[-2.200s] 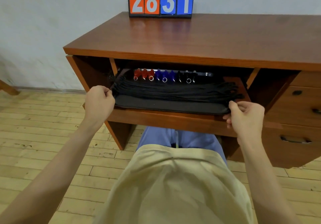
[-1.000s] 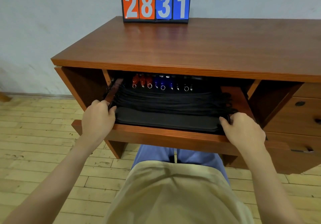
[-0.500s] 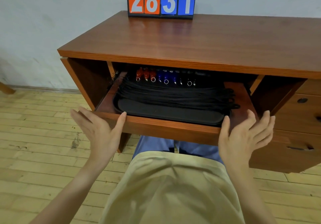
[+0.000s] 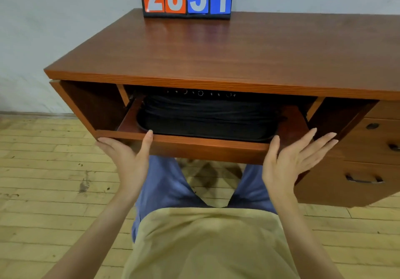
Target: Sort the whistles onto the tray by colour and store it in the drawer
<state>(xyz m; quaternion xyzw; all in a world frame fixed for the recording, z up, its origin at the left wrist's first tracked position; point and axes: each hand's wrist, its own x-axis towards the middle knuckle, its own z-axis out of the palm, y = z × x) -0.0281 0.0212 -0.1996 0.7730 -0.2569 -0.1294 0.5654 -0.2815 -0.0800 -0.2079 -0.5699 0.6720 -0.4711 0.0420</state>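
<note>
Both hands are spread wide with straight fingers, holding nothing: the left hand [image 4: 129, 159] and right hand [image 4: 290, 159] press against the near front of the red-brown wooden drawer [image 4: 205, 146]. Inside lies the black tray [image 4: 205, 130] heaped with black cords; whistle rings [image 4: 200, 93] glint at its far edge, under the worktop [image 4: 216, 58].

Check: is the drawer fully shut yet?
No: the drawer stands partly out of the desk, the black tray showing inside, with the open left hand and right hand at its front.
</note>
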